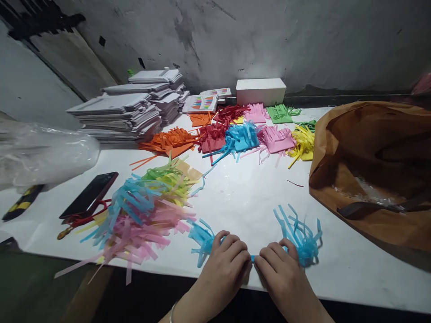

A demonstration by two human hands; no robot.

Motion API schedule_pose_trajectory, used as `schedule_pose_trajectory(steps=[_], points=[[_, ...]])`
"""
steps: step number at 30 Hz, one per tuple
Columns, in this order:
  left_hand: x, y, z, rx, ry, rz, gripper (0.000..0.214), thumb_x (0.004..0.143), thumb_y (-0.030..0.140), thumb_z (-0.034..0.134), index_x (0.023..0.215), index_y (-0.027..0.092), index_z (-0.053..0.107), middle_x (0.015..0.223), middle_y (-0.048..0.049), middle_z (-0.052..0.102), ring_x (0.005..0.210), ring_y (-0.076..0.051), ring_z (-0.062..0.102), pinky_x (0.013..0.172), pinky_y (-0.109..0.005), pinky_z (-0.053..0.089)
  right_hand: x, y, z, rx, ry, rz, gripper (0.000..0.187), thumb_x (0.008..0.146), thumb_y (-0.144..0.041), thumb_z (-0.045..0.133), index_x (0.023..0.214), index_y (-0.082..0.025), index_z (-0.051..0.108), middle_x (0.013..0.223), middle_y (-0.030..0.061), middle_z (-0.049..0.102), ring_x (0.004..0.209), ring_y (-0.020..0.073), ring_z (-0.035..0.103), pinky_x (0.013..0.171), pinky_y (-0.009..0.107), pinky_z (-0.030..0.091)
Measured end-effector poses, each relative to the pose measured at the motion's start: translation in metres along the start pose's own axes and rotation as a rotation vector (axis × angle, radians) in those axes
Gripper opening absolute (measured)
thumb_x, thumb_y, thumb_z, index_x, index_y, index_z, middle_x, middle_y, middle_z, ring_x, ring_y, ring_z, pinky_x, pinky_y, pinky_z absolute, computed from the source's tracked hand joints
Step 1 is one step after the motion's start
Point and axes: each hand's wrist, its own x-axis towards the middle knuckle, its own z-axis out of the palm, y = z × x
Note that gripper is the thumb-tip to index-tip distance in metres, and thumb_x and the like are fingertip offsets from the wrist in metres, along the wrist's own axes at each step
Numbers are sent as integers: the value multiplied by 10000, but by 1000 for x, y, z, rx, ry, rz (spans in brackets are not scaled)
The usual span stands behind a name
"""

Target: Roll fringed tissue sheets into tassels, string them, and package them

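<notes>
Worktop (pixel 249 190) with fringed paper: a mixed pile (pixel 141 215) lies left, coloured bundles (pixel 242 136) across the far side, and an open brown bag (pixel 323 148) at right. At the near edge, the left hand (pixel 229 258) and right hand (pixel 281 267), fingers curled, grip a blue paper tassel (pixel 305 246), its fringes spread beyond both. The hands hide most of its middle; the frame cuts off the bag.

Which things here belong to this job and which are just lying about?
Likely the job's:
- blue fringed paper strip, in left hand and right hand
- multicoloured fringed paper pile
- folded coloured fringed paper bundles

Likely just lying about:
- black rectangular phone
- black-and-yellow object
</notes>
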Motion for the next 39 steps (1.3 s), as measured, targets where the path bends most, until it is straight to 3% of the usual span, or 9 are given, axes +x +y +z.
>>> schedule_pose_trajectory(steps=[5, 11, 17, 21, 24, 27, 32, 36, 39], points=[[-1, -3, 4, -19, -26, 0, 110, 943, 92, 557, 904, 191, 585, 943, -12, 662, 944, -207, 532, 1026, -462, 274, -3, 2, 3, 5, -14, -7, 238, 992, -103, 442, 816, -208, 561, 767, 0, 577, 760, 174, 484, 918, 395, 296], [-2, -2, 4, 29, -3, -30, 125, 968, 114, 524, 891, 195, 580, 923, -6, 652, 899, -198, 535, 1018, -465, 280, -15, 14, -13, -61, -3, 50, 235, 1004, -111, 427, 862, -212, 584, 798, 2, 616, 819, 181, 544, 966, 425, 296], [10, 11, -5, 80, -54, -198, 165, 910, 87, 468, 832, 185, 574, 893, -44, 612, 878, -233, 530, 947, -515, 337, -12, 11, -21, -147, 79, 198, 255, 1009, -164, 395, 851, -207, 590, 865, 39, 648, 867, 214, 587, 963, 455, 309], [15, 11, -2, 176, -83, -229, 134, 856, 68, 518, 812, 176, 584, 887, -54, 616, 877, -250, 539, 932, -545, 345, -9, 8, -19, -239, 10, 265, 179, 960, -182, 469, 813, -205, 568, 833, 39, 622, 835, 236, 592, 954, 496, 322], [12, 6, 0, 199, -49, -110, 172, 839, 20, 559, 851, 187, 601, 961, -40, 645, 913, -233, 549, 996, -529, 306, -8, 8, -17, -223, 41, 246, 187, 970, -157, 456, 851, -209, 590, 880, 38, 645, 876, 230, 604, 1034, 530, 276], [8, 2, -2, 204, -93, 82, 186, 849, 38, 629, 923, 208, 619, 959, -5, 660, 934, -213, 555, 1080, -502, 237, -6, 6, -16, -133, 101, 104, 280, 988, -84, 380, 911, -212, 617, 889, 29, 662, 929, 204, 597, 1108, 501, 235], [14, -6, 3, 273, -142, 208, 138, 874, 90, 647, 793, 187, 591, 823, 2, 629, 841, -197, 549, 1073, -501, 253, -3, 1, -11, -97, 43, 44, 194, 946, -90, 459, 855, -200, 590, 814, 16, 621, 878, 198, 572, 1081, 467, 274], [22, -5, 4, 96, -95, 70, 127, 807, 68, 644, 769, 186, 618, 822, -13, 653, 811, -200, 559, 904, -437, 371, -2, 1, -10, -138, 56, 54, 241, 955, -74, 451, 791, -205, 569, 745, -2, 584, 763, 176, 539, 1031, 457, 308], [20, 9, -11, -231, -167, -141, 157, 891, 118, 562, 906, 205, 692, 925, -46, 693, 885, -214, 594, 856, -399, 410, -5, 0, -25, -126, 119, -38, 288, 972, -49, 406, 832, -184, 619, 744, 6, 613, 790, 171, 573, 1052, 464, 311]])
